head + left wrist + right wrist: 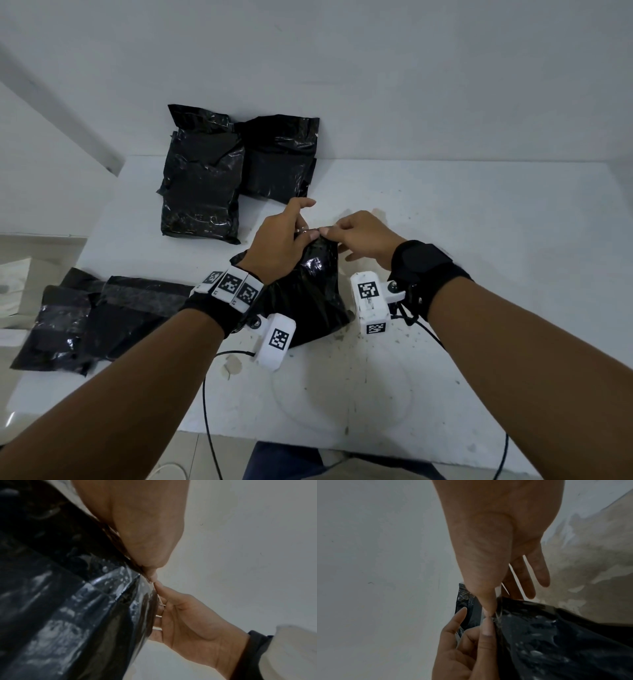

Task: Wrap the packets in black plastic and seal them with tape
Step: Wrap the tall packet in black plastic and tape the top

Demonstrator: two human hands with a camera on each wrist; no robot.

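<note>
A packet wrapped in glossy black plastic [308,294] stands tilted on the white table [479,274], between my wrists. My left hand [310,234] pinches its top edge with thumb and forefinger, the other fingers lifted. My right hand [329,233] pinches the same edge right beside it, thumb tips almost touching. In the left wrist view the packet [68,601] fills the left side and a shiny clear strip [120,580] crosses its top fold. In the right wrist view my right hand [488,613] meets the left hand [485,627] at the packet's [556,642] corner.
Two black-wrapped packets [202,178] [281,157] lean against the back wall. More wrapped packets [102,315] lie at the table's left edge. The tabletop is speckled with dirt. Camera cables [209,411] hang over the front edge.
</note>
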